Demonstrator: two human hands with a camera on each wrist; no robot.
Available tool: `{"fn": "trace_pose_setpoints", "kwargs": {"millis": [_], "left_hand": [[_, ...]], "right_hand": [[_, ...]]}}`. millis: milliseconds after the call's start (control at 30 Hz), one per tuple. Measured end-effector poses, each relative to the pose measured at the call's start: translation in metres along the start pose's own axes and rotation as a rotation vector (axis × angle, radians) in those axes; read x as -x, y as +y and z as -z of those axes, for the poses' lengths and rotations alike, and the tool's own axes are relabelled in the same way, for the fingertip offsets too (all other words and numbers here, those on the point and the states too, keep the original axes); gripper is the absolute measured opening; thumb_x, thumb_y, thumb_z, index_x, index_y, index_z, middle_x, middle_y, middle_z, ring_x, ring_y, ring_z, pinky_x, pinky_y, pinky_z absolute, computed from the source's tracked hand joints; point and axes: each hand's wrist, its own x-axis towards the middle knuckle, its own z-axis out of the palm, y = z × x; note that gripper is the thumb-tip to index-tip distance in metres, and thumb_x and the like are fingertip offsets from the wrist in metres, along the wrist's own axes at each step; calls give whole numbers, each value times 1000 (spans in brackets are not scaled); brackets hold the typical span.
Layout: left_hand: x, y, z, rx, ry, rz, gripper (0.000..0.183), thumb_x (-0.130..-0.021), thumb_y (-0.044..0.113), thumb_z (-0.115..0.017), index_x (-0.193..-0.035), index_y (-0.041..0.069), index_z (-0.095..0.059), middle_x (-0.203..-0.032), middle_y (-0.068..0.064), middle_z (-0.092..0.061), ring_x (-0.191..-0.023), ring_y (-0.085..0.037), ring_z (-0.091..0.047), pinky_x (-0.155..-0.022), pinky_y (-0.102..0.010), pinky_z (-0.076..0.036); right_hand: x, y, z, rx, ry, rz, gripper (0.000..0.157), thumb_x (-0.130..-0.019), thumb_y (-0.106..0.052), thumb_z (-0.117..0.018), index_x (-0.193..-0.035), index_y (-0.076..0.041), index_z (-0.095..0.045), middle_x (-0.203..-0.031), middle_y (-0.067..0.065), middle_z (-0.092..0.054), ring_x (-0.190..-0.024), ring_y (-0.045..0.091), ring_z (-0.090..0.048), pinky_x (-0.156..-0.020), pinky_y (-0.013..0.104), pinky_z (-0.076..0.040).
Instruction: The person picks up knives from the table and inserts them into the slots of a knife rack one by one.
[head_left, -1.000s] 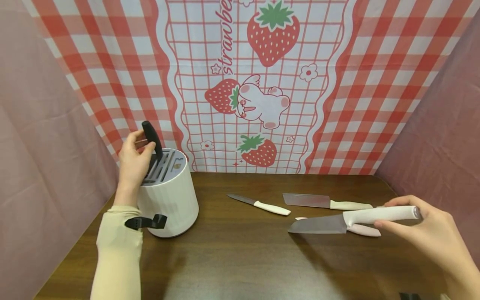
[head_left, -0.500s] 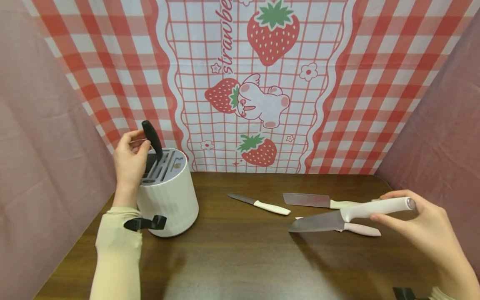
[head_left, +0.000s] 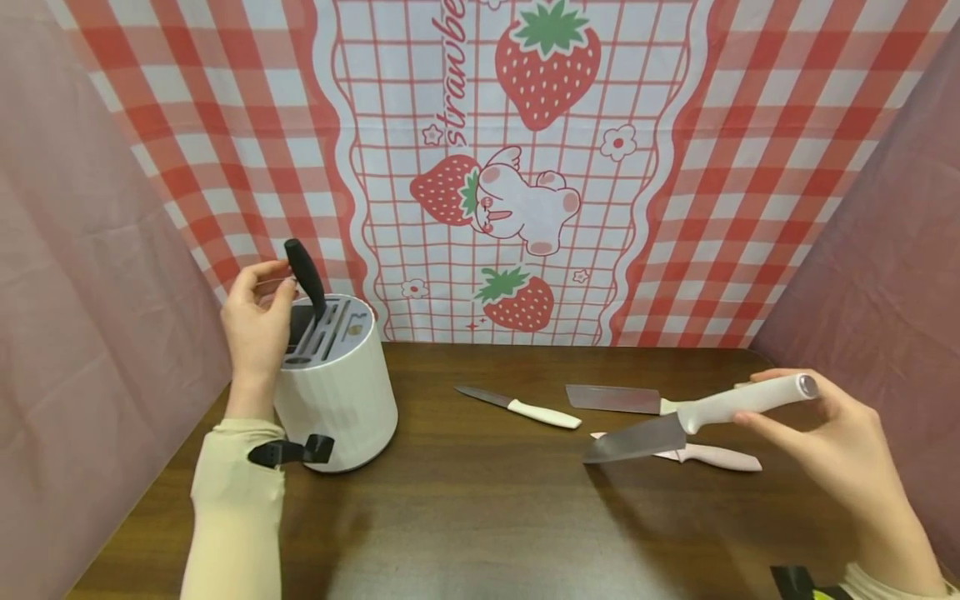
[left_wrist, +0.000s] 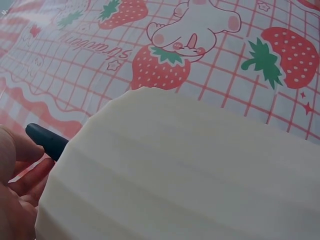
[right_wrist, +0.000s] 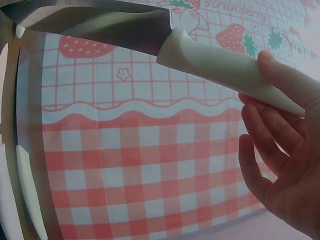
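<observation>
Knife, steel-bladed with a smooth white handle [head_left: 688,418], is clamped in our right grip [head_left: 838,446]; we cannot tell whether our left grip [head_left: 257,323] holds the black curved handle [head_left: 306,279] beside it, in the white cylindrical block [head_left: 348,408]. Likely mid-pickup; next calls for aligning the knife with a slot [head_left: 337,332].

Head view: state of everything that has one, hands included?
Knife block: upright on the table, partly empty.
Black handle: sticking up from the block, leaning.
Large knife: tilted, tip lowest.
Small knife: lying on the table.
Cleaver: lying flat, handle partly hidden.
Pink-handled knife: lying down, blade partly hidden.
Left hand: at the black handle, grip unclear.
Right hand: pinching large knife's handle.
</observation>
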Motion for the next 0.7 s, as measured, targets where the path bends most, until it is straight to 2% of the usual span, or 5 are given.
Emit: {"fn": "trace_pose_setpoints", "kwargs": {"millis": [300, 567, 700], "left_hand": [[4, 5, 2, 11, 17, -23, 24, -87, 13, -58, -110, 5, -62, -106, -8, -62, -85, -5, -59, -75, -12, -47], [7, 8, 2, -40, 39, -59, 25, -86, 11, -58, -111, 6, -61, -106, -8, -62, -84, -2, -56, -74, -11, -45], [9, 9, 1, -56, 37, -68, 25, -86, 11, -59, -110, 6, -62, -106, -7, -62, -85, -2, -55, -75, -12, -44]], "right_hand": [[-5, -9, -8, -68, 34, 56, 43, -63, 2, -79, -103, -6, -64, -92, -20, -62, -97, -7, -52, -80, 5, -31], [-8, -12, -19, -148, 67, 62, 45, -61, 10, -77, -103, 0, -62, -95, -17, -62, -91, -3, -56, -77, 8, -37], [-10, -12, -25, -177, 86, 63, 46, -62, 12, -76, -104, 3, -60, -95, -21, -62, -85, -4, -57, -78, 9, -36]]}}
